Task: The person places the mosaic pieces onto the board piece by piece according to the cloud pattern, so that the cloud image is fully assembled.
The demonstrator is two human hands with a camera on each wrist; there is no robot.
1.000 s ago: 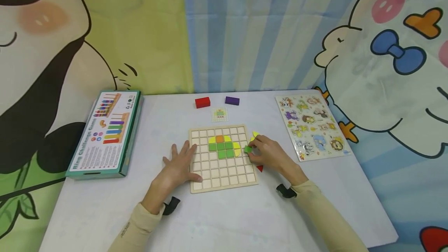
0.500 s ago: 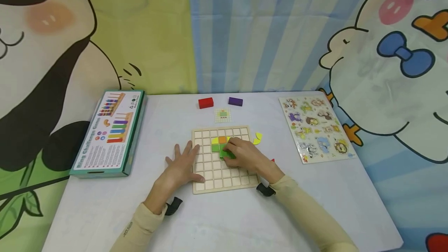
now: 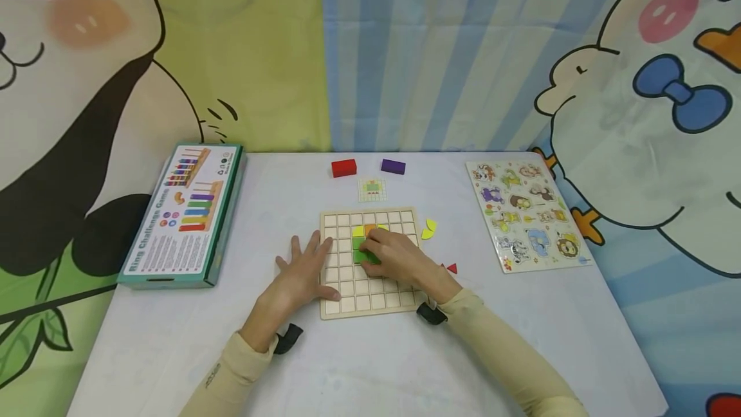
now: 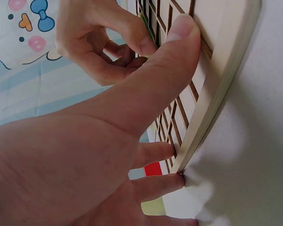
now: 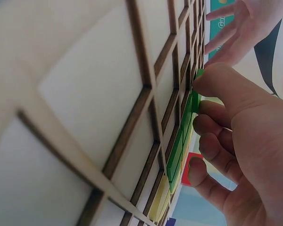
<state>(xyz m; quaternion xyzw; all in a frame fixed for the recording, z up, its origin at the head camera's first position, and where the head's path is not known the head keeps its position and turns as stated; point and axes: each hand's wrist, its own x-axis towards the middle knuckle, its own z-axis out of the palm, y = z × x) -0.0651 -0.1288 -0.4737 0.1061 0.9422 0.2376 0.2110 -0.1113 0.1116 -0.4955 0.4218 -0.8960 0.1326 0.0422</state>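
Note:
A wooden grid board [image 3: 347, 305] lies mid-table, with green, yellow and orange tiles in its upper middle cells. My left hand [image 3: 299, 280] rests spread on its left edge. In the left wrist view the left thumb [image 4: 165, 70] lies straight across the board's rim. Over the green tiles, my right hand [image 3: 399, 260] pinches a green square tile [image 5: 196, 101] between thumb and fingers, low against the grid. A row of green tiles [image 5: 176, 157] runs beside it in the right wrist view. From the head, this hand covers part of the pattern.
Yellow curved tiles [image 3: 429, 229] and red triangles [image 3: 452, 268] lie right of the board. Behind it are a pattern card [image 3: 372, 190], a red block [image 3: 344, 168] and a purple block [image 3: 393, 166]. A game box [image 3: 182, 217] stands left, an animal puzzle [image 3: 527, 211] right.
From the board's right edge, my right hand has carried the green tile leftward onto the pattern, then shifted slightly further left. My left hand stays at the left edge.

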